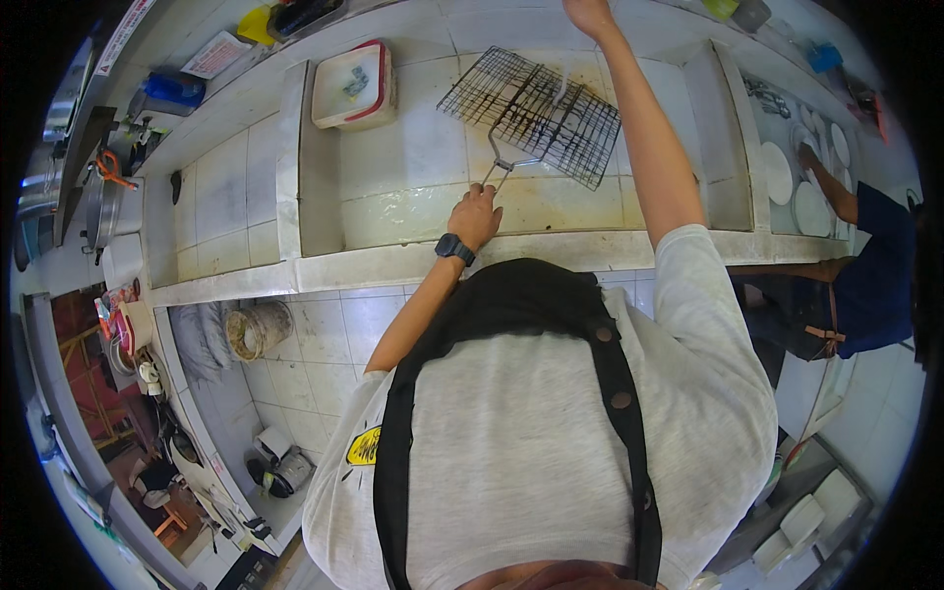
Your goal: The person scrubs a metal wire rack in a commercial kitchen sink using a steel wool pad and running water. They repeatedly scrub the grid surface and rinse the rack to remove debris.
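Note:
A blackened wire grill basket point(539, 110) lies tilted in the tiled sink basin point(393, 177). My left hand point(475, 216), with a dark watch on the wrist, is closed around the end of its metal handle point(503, 165) near the front ledge. A thin pale stream, seemingly water, comes down onto the wires. Stretched far forward over the basin's right part, my right hand point(588, 14) is cut off by the top edge. Its fingers and whatever they touch are out of sight.
A white tub with a red rim point(382, 74) stands in the basin's back left corner. Low tiled walls divide the basins. On the right, a co-worker in dark blue point(880, 285) reaches among white plates point(777, 172). A bucket point(258, 330) sits beneath the counter at left.

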`<state>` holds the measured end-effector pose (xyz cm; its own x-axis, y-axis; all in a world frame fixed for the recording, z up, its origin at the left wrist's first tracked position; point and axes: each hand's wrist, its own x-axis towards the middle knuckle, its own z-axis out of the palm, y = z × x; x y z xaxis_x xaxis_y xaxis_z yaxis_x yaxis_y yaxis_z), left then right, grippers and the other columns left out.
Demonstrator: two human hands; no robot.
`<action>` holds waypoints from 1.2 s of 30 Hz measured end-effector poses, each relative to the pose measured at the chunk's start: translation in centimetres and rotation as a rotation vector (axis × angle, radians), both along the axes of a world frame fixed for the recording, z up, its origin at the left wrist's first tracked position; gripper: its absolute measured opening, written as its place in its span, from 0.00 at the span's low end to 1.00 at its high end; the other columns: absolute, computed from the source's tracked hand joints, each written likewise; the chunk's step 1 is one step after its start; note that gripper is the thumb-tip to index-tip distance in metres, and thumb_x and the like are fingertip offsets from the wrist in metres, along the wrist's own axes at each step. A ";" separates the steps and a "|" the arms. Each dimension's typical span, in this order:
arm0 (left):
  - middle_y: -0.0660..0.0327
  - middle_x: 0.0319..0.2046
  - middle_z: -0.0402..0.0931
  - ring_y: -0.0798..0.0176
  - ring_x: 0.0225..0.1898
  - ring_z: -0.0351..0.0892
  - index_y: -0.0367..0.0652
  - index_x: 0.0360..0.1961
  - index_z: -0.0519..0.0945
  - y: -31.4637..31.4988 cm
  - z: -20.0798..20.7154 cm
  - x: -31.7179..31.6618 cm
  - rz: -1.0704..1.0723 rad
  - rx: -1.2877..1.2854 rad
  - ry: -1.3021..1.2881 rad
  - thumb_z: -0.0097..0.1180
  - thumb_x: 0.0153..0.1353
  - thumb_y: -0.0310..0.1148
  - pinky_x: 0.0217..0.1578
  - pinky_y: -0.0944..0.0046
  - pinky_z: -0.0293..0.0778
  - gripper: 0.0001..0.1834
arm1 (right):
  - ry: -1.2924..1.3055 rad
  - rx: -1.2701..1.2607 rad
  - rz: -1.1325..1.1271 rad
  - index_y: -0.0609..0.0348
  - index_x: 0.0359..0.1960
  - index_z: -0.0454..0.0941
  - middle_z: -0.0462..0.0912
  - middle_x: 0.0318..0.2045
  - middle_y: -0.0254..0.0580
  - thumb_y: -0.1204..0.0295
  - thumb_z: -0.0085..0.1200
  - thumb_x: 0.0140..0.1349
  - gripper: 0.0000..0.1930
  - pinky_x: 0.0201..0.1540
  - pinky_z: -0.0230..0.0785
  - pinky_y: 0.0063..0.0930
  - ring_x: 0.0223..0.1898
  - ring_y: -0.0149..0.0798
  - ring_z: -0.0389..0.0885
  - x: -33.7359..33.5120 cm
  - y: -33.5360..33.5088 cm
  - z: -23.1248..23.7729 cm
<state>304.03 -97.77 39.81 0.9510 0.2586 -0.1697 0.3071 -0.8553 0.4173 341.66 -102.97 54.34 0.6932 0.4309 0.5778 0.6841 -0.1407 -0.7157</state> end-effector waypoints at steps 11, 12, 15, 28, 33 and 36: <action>0.48 0.46 0.70 0.45 0.44 0.75 0.40 0.47 0.70 -0.3 0.1 0.6 -0.003 -0.007 -0.017 0.57 0.55 0.37 0.41 0.50 0.75 0.21 | 0.356 0.315 0.301 0.64 0.31 0.71 0.76 0.28 0.37 0.63 0.43 0.66 0.14 0.39 0.68 0.29 0.34 0.32 0.74 4.1 5.1 -2.0; 0.48 0.46 0.70 0.45 0.44 0.75 0.40 0.47 0.70 -0.3 0.1 0.3 0.007 -0.008 -0.010 0.57 0.55 0.37 0.41 0.50 0.75 0.21 | 0.346 0.247 0.295 0.63 0.31 0.71 0.76 0.28 0.37 0.64 0.44 0.66 0.13 0.39 0.68 0.28 0.34 0.32 0.74 3.5 5.3 -1.7; 0.48 0.45 0.70 0.45 0.43 0.75 0.40 0.47 0.70 -0.1 0.0 -0.1 0.008 -0.008 -0.015 0.57 0.55 0.37 0.41 0.50 0.75 0.21 | 0.284 0.144 0.239 0.63 0.32 0.72 0.77 0.29 0.37 0.66 0.45 0.66 0.11 0.39 0.69 0.27 0.35 0.31 0.75 2.0 4.7 -0.8; 0.47 0.44 0.70 0.46 0.43 0.75 0.38 0.46 0.70 -0.2 0.5 0.4 0.004 -0.037 -0.027 0.57 0.54 0.36 0.41 0.50 0.75 0.21 | 0.427 0.117 0.434 0.63 0.41 0.75 0.81 0.39 0.43 0.60 0.44 0.67 0.17 0.41 0.72 0.33 0.34 0.36 0.79 -2.0 0.1 2.2; 0.46 0.43 0.70 0.46 0.43 0.75 0.38 0.45 0.70 -0.3 0.1 0.9 0.006 -0.028 -0.030 0.57 0.54 0.36 0.41 0.50 0.75 0.20 | 0.578 0.127 0.292 0.67 0.46 0.72 0.81 0.41 0.46 0.56 0.48 0.65 0.22 0.58 0.64 0.34 0.49 0.39 0.77 -5.7 -1.3 5.0; 0.46 0.44 0.70 0.46 0.43 0.75 0.38 0.45 0.70 0.1 0.0 1.0 0.014 -0.033 -0.071 0.57 0.54 0.36 0.40 0.50 0.75 0.20 | 0.657 0.137 0.312 0.67 0.48 0.70 0.80 0.43 0.48 0.58 0.48 0.66 0.21 0.55 0.69 0.35 0.48 0.41 0.78 -5.4 -1.0 4.9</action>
